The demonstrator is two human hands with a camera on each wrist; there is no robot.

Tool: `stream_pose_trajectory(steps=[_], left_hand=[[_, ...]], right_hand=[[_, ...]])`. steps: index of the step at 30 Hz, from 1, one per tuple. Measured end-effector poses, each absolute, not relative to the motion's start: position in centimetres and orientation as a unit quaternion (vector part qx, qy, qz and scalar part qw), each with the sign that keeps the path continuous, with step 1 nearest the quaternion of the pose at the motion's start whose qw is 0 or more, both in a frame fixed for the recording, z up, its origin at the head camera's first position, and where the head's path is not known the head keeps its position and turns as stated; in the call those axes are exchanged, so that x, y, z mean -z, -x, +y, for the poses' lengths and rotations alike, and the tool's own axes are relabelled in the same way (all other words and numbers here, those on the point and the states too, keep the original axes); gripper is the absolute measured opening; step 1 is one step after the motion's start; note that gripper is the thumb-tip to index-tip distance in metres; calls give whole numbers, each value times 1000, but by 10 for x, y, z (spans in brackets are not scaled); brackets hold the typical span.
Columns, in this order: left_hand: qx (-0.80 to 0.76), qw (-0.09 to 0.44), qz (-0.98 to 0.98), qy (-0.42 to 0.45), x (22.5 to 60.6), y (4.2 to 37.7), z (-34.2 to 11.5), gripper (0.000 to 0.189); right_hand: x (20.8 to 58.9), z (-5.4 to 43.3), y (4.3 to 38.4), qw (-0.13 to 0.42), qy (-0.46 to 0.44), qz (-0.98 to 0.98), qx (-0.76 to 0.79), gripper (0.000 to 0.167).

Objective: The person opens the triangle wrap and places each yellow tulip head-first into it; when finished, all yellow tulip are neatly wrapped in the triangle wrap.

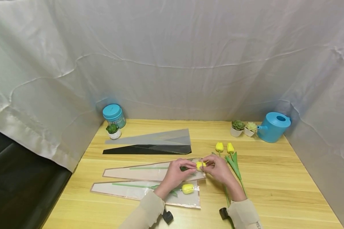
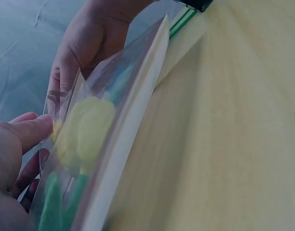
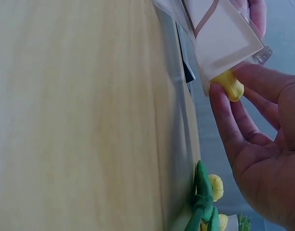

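Note:
A yellow tulip head [image 1: 201, 165] pokes out of the right end of a clear flower sleeve [image 1: 117, 172] with a brown border. My right hand [image 1: 219, 169] pinches this head between thumb and fingers, as the right wrist view shows at the yellow petals [image 3: 230, 86]. My left hand [image 1: 178, 174] holds the sleeve's film close beside it, its thumb [image 2: 34, 129] against the clear plastic. Nearer me lies a second sleeve [image 1: 103, 187] with a whole yellow tulip [image 1: 187, 189] inside, partly covered by my left forearm.
Two loose tulips [image 1: 230, 147] lie to the right, their stems running under my right arm. Farther back are a grey sleeve [image 1: 175, 136] and a black sleeve [image 1: 123, 150]. Small potted succulents [image 1: 237, 128], a blue watering can [image 1: 273, 127] and a blue jar [image 1: 114, 114] stand along the back.

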State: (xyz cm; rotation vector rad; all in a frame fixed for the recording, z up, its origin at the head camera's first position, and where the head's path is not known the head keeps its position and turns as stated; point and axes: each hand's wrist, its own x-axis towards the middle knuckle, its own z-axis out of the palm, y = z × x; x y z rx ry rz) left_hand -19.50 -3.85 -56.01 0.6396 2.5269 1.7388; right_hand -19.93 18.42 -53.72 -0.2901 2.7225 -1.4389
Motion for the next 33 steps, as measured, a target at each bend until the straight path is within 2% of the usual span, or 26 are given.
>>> stream_pose_trajectory(steps=[12,33], left_hand=[[-561,6,802,-203,559,195,-38,15],[-579,10,787,-214,559,195,-38,15]], right_hand=[[538,184,199,25,116,876,467,26],[540,183,202,25,89,874,476,27]])
